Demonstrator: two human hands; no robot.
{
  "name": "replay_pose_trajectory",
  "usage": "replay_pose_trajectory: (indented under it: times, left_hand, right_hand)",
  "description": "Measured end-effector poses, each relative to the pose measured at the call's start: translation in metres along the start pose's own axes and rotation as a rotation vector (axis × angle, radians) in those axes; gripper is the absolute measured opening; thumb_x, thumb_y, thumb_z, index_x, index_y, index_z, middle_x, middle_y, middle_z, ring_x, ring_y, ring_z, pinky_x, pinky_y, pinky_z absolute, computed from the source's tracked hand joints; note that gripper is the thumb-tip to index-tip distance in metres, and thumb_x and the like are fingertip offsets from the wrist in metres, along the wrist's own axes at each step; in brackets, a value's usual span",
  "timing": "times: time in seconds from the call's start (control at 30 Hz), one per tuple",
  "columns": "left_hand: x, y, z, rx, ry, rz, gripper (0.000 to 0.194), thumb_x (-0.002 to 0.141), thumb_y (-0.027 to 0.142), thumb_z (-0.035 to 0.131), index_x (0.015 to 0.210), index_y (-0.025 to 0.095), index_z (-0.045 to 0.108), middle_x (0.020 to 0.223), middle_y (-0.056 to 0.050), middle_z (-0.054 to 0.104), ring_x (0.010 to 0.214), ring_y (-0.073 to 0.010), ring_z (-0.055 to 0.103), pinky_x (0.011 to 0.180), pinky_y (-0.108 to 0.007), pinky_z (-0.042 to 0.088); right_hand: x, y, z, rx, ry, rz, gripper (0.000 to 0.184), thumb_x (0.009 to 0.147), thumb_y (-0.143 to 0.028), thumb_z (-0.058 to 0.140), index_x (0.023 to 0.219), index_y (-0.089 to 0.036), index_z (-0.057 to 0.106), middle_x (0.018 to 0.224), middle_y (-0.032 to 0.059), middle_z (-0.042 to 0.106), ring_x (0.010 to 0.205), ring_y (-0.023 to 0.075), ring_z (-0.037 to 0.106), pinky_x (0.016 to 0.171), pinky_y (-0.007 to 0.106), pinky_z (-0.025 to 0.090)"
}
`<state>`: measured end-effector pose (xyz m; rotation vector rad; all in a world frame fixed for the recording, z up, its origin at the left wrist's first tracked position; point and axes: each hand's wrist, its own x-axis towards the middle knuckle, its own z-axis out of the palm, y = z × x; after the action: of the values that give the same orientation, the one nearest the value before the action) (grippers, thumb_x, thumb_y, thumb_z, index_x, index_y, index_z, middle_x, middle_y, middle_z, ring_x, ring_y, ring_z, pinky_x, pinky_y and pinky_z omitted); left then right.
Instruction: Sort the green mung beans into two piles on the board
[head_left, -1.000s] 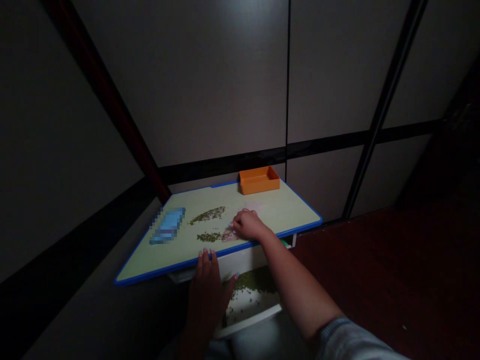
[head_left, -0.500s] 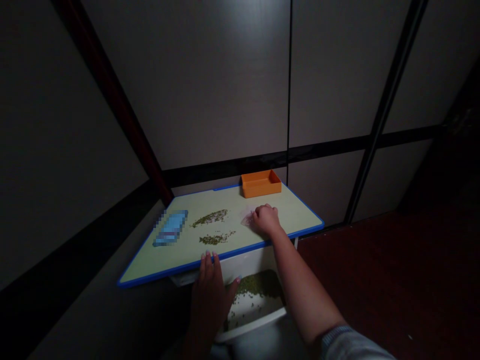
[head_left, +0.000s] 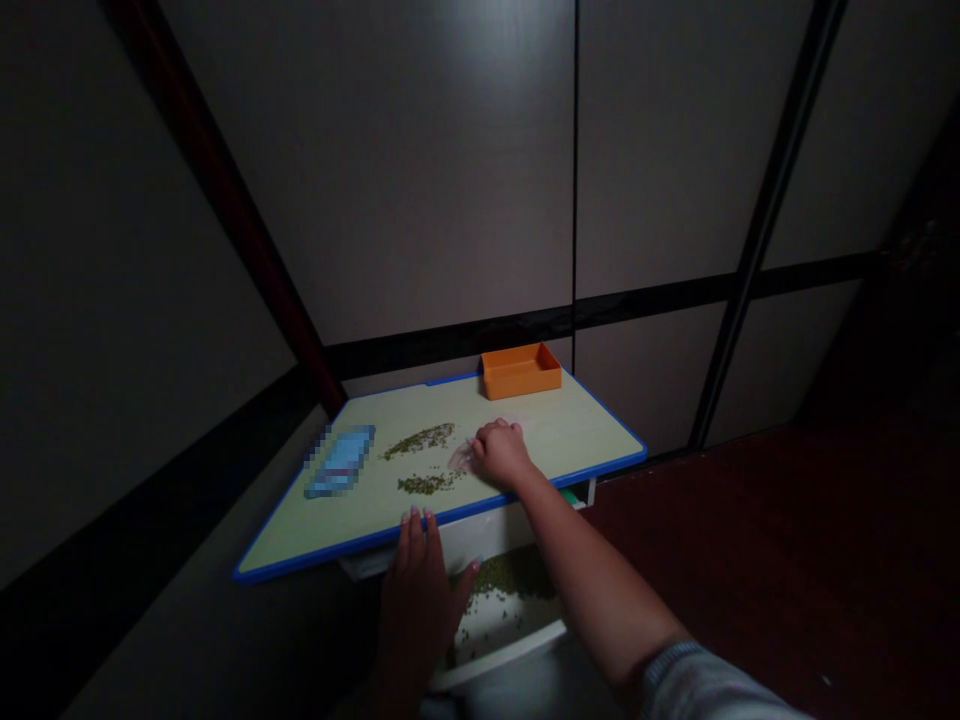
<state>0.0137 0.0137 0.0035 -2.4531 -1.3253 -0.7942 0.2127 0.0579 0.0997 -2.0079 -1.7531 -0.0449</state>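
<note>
My right hand [head_left: 501, 455] is closed on a thin, see-through plastic bag [head_left: 462, 457], low over the pale tabletop [head_left: 337, 525] with its blue edge. Just left of the bag lie two patches of small green grains that look like mung beans: a farther streak [head_left: 420, 440] and a nearer cluster [head_left: 426, 484]. My left hand [head_left: 421, 580] is open, fingers stretched, its fingertips at the table's front edge. Below it, a white drawer or bin [head_left: 510, 643] holds a heap of the same green grains [head_left: 517, 572], partly covered by my right forearm.
An orange open box [head_left: 522, 378] stands at the table's back edge. At the left lies a blue, blurred-out flat object [head_left: 341, 462]. Grey cabinet panels [head_left: 450, 180] rise right behind the table. The dark red floor [head_left: 750, 560] stretches to the right.
My right hand has moved left and slightly nearer with the plastic bag, coming close to the green grains. My left hand stays at the table edge.
</note>
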Motion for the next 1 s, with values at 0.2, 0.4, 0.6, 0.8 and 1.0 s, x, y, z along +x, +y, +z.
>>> replay_pose_trajectory:
  times: [0.2,0.4,0.6,0.8,1.0]
  left_hand:
    - [-0.001,-0.004,0.004,-0.009,0.012,0.002,0.074,0.08,0.052,0.049,0.134,0.003,0.038,0.144,-0.027,0.04,0.138,-0.036,0.032,0.095,-0.047,0.046]
    - [-0.001,-0.001,0.004,-0.013,0.017,-0.01,0.074,0.08,0.052,0.048,0.136,0.005,0.035,0.144,-0.027,0.04,0.139,-0.0352,0.03,0.096,-0.048,0.045]
    - [-0.001,-0.001,0.002,-0.009,0.009,-0.002,0.074,0.08,0.052,0.048,0.134,0.002,0.038,0.143,-0.028,0.041,0.138,-0.0363,0.032,0.098,-0.048,0.044]
    - [-0.001,-0.001,0.001,-0.006,0.007,-0.002,0.074,0.081,0.051,0.047,0.134,0.001,0.037,0.143,-0.028,0.04,0.138,-0.0365,0.031,0.097,-0.047,0.044]
    - [-0.001,-0.002,0.004,-0.008,0.01,-0.01,0.073,0.081,0.051,0.047,0.135,0.003,0.037,0.144,-0.027,0.039,0.138,-0.036,0.031,0.096,-0.047,0.044]
  right_hand:
    - [-0.004,0.017,-0.013,0.067,-0.135,-0.084,0.036,0.093,-0.034,0.041,0.083,-0.016,0.07,0.092,0.0082,0.071,0.088,0.0167,0.058,0.073,0.027,0.033]
    - [-0.008,0.018,-0.013,0.04,-0.203,-0.14,0.03,0.09,-0.034,0.049,0.078,-0.018,0.071,0.086,0.0065,0.072,0.083,0.0157,0.059,0.071,0.026,0.033]
    - [-0.007,0.016,-0.015,-0.036,-0.166,-0.107,0.03,0.092,-0.034,0.047,0.088,-0.019,0.072,0.096,0.0101,0.071,0.1,0.0202,0.057,0.081,0.029,0.035]
    - [-0.004,0.02,-0.012,-0.09,-0.131,-0.044,0.029,0.091,-0.033,0.047,0.092,-0.018,0.072,0.1,0.0118,0.071,0.105,0.0233,0.055,0.084,0.032,0.036]
    - [-0.002,0.026,-0.007,-0.108,-0.081,0.028,0.032,0.091,-0.031,0.044,0.094,-0.015,0.072,0.102,0.0139,0.07,0.106,0.0246,0.053,0.086,0.036,0.035]
